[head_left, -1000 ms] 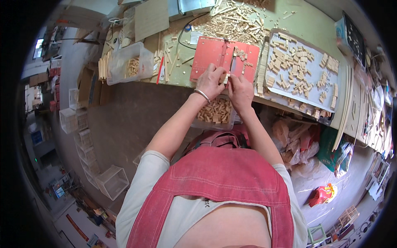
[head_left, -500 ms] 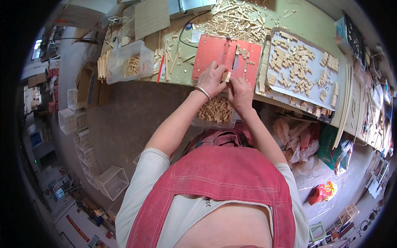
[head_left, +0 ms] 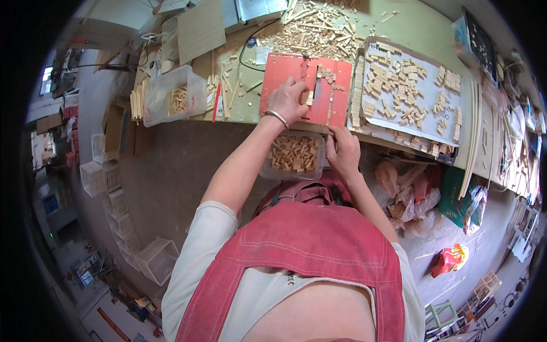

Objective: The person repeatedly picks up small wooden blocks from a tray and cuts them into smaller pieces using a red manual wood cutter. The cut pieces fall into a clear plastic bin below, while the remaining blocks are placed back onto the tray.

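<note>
My left hand (head_left: pixel 288 101) rests over a red metal plate (head_left: pixel 275 71) on the bench, its thumb and fingers closed on a small pale wooden block (head_left: pixel 308 98). That block lies beside a dark slot running through the plate. At the plate's near right edge is my right hand (head_left: pixel 345 151), with its fingers curled together; whatever they hold, if anything, is hidden. Between my forearms, under the bench edge, a clear plastic tub (head_left: pixel 279 172) holds many small wooden blocks (head_left: pixel 293 153). More wood pieces (head_left: pixel 326 74) lie on the plate past the slot.
A white tray (head_left: pixel 437 121) with scattered and lined-up blocks sits at right. At left stands another clear tub (head_left: pixel 194 91), with a red stick (head_left: pixel 216 102) beside it. Offcuts (head_left: pixel 316 35) are heaped behind the plate. Plastic bags (head_left: pixel 407 194) hang or lie below the bench.
My right hand has drawn back from the block, toward me and slightly right, to the plate's near edge. My left hand stays on the plate with the block.
</note>
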`<state>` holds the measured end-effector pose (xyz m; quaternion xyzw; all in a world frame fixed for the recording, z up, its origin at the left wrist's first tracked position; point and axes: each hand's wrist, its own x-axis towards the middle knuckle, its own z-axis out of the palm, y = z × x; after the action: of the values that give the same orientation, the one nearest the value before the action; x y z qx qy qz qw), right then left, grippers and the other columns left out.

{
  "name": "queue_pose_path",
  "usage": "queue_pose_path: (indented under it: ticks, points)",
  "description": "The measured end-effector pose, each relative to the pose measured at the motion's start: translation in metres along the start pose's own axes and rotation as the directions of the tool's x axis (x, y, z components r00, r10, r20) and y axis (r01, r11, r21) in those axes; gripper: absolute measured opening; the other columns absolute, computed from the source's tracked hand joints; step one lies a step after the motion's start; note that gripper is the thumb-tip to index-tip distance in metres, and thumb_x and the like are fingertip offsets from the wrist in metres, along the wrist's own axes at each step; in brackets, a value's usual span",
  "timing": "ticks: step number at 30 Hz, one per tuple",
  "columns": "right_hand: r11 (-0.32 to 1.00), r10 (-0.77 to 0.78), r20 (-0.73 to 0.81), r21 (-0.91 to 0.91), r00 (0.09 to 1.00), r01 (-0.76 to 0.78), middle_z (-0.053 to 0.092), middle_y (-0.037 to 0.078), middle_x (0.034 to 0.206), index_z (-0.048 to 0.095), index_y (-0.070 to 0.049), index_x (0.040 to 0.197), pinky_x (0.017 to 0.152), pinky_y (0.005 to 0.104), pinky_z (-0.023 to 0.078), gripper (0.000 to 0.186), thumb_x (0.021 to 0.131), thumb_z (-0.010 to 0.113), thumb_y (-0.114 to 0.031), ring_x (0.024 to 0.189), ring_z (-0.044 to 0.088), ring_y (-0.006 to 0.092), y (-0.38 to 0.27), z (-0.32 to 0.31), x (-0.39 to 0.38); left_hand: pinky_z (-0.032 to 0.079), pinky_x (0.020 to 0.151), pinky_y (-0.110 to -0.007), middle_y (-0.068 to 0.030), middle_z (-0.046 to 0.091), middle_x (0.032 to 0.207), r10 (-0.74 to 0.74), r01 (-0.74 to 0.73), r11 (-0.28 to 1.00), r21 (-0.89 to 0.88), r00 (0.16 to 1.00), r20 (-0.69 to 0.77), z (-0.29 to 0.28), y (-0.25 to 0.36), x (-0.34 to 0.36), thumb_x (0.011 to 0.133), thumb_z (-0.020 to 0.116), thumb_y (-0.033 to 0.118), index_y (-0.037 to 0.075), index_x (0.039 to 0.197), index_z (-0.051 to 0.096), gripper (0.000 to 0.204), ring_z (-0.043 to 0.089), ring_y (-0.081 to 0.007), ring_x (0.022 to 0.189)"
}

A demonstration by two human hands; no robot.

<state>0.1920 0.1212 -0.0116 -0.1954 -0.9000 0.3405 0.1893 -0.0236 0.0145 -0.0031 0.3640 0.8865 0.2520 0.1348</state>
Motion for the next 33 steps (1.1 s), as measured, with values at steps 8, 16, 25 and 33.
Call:
queue_pose_path:
  ticks: [8,16,25,33]
  points:
    - [0.990,0.139,-0.021,-0.019,0.990,-0.139,0.068,0.012,0.093,0.073,-0.006,0.110,0.072,0.0430,0.046,0.020,0.091,0.069,-0.007,0.081,0.065,0.0337,0.027,-0.035,-0.051,0.058,0.082,-0.048,-0.0114,0.062,0.103,-0.005,0.005,1.000,0.013,1.000,0.009,-0.003,-0.003,0.036,0.076,0.078,0.016,0.013,0.111,0.072,0.036,0.070,-0.0344,0.095]
    - [0.971,0.240,-0.055,0.020,0.969,-0.239,0.064,0.011,0.088,0.073,-0.006,0.108,0.071,0.0421,0.044,0.016,0.092,0.070,-0.007,0.078,0.062,0.0311,0.034,-0.052,-0.083,0.059,0.089,-0.048,-0.0088,0.065,0.114,-0.009,0.009,1.000,0.000,1.000,0.001,-0.003,-0.010,0.063,0.075,0.082,0.017,0.016,0.113,0.072,0.039,0.070,-0.0343,0.104]
    - [0.967,0.255,-0.079,0.040,0.964,-0.252,0.066,0.016,0.088,0.073,-0.004,0.106,0.070,0.0469,0.051,0.014,0.093,0.070,-0.008,0.080,0.066,0.0358,0.043,-0.068,-0.087,0.058,0.086,-0.051,-0.0115,0.063,0.111,0.030,-0.030,0.999,0.042,1.000,0.003,0.001,-0.003,0.024,0.078,0.082,0.022,0.018,0.111,0.071,0.035,0.068,-0.0366,0.102]
    - [0.932,0.350,-0.093,0.133,0.932,-0.337,0.069,0.017,0.091,0.074,0.000,0.106,0.071,0.0424,0.054,0.014,0.093,0.069,-0.004,0.080,0.069,0.0340,0.061,-0.090,-0.077,0.053,0.087,-0.049,-0.0131,0.056,0.109,0.180,-0.175,0.974,0.144,0.983,-0.027,-0.005,0.023,-0.068,0.069,0.079,0.013,0.008,0.106,0.067,0.039,0.061,-0.0366,0.105]
